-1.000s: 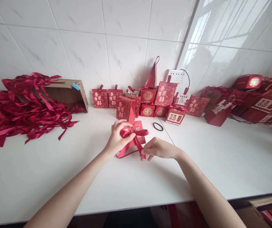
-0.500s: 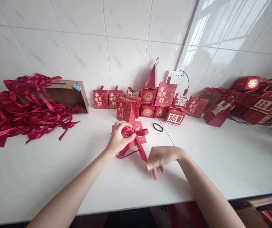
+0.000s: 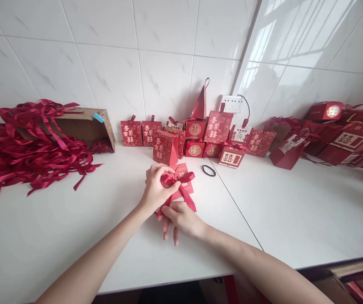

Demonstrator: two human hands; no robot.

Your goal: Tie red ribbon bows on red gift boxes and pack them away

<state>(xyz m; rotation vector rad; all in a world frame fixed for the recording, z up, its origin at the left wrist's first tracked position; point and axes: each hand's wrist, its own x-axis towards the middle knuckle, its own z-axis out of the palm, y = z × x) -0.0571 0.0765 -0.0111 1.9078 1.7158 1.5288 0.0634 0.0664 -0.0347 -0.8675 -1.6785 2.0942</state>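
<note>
A small red gift box (image 3: 186, 184) with gold print lies on the white table (image 3: 58, 236), with a dark red ribbon (image 3: 188, 198) tied around it in a bow. My left hand (image 3: 154, 190) pinches the knot of the bow on top of the box. My right hand (image 3: 181, 219) sits just below the left, its thumb and forefinger closed on the ribbon's lower left tail while its other fingers hang spread toward the table. The other tail lies loose, pointing down to the right.
A heap of loose red ribbons (image 3: 26, 152) spills from a tipped cardboard box (image 3: 83, 124) at the left. Several finished red boxes (image 3: 213, 126) stand along the tiled wall, more at the far right (image 3: 342, 135). A black hair tie (image 3: 209, 170) lies beside the box.
My right hand let go of the right ribbon tail, swung out to the right, then came back in under my left hand to the left tail. My left hand stayed on the knot.
</note>
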